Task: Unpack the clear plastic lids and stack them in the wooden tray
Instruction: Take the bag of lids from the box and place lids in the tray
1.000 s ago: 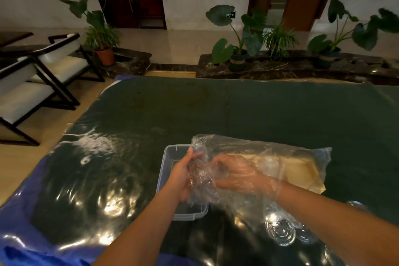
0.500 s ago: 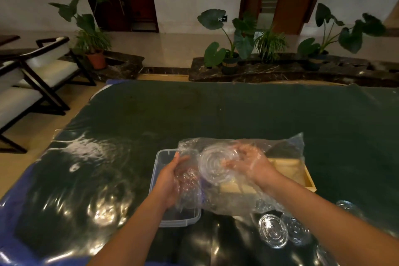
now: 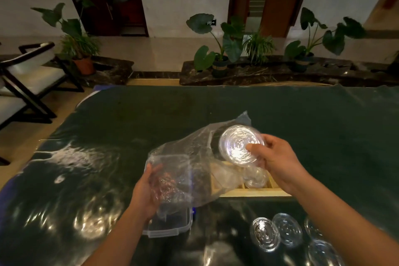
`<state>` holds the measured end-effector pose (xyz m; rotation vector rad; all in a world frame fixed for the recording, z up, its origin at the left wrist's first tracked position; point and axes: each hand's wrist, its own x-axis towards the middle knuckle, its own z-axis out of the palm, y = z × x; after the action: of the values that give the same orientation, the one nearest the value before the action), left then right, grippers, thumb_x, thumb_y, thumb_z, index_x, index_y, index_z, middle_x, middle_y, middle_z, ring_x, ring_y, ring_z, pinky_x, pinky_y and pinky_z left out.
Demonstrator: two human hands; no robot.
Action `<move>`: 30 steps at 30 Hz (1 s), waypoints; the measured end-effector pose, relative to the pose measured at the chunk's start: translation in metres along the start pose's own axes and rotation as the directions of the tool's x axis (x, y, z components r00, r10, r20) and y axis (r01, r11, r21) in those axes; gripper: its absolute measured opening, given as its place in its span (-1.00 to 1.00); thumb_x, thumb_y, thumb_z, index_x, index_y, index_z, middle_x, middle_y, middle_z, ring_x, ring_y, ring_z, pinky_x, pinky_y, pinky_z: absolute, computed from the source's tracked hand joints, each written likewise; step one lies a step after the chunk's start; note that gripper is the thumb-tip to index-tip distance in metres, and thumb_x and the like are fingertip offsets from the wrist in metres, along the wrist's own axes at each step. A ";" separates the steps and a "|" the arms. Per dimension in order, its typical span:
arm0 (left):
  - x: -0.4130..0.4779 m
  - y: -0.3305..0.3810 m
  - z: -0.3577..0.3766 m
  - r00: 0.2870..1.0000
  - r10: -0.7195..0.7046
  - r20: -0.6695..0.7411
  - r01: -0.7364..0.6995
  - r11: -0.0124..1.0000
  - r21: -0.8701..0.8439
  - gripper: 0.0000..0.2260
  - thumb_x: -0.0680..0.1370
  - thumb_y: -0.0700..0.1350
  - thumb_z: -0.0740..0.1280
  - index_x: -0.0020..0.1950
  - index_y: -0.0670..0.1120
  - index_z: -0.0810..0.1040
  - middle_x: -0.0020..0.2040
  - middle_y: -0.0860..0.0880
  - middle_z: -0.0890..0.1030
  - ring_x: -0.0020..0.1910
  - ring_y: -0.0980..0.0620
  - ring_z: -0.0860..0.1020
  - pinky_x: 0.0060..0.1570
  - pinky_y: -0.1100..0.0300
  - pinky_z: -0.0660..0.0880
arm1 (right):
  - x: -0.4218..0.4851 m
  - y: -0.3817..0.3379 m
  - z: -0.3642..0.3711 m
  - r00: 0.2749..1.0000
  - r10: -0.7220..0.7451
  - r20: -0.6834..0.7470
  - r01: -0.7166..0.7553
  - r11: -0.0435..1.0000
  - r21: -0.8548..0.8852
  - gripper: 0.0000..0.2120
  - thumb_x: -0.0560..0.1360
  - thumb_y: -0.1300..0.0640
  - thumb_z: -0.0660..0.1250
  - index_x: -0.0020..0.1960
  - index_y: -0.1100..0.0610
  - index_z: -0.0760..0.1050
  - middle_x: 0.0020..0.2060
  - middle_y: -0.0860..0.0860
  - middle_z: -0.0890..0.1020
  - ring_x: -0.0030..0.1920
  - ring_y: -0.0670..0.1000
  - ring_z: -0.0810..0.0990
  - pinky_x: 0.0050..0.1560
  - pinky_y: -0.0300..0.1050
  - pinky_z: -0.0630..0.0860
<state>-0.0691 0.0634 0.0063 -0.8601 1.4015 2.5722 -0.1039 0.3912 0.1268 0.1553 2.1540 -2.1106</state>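
My right hand pinches a round clear plastic lid by its edge, outside the bag and above the wooden tray. My left hand grips the crumpled clear plastic bag from below, over a clear plastic box. The bag drapes across the tray's left part. At least one clear lid lies in the tray. Several more clear lids lie loose on the table near my right forearm.
The table carries a dark green cloth under glossy plastic sheeting. Chairs stand left of the table. Potted plants line a stone ledge beyond the far edge.
My right hand has come out of the bag with a lid and moved up and to the right. My left hand stays on the bag, which now hangs lower.
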 end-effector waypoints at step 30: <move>0.003 -0.011 0.017 0.984 -0.053 -0.170 0.045 0.998 -0.050 -0.59 0.63 0.26 0.20 0.24 0.01 0.61 0.04 -0.11 0.74 0.15 -0.20 0.59 0.19 -0.27 0.47 | 0.087 0.136 -0.150 0.830 0.269 -0.489 -0.443 0.851 -0.283 -0.53 0.47 0.18 0.44 0.34 0.14 0.40 0.10 0.11 0.54 0.07 0.16 0.56 0.13 0.14 0.59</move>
<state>-0.0757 0.0832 0.0033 -1.1330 1.3480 2.5557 -0.1707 0.5428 -0.0180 0.9976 2.4697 -1.5018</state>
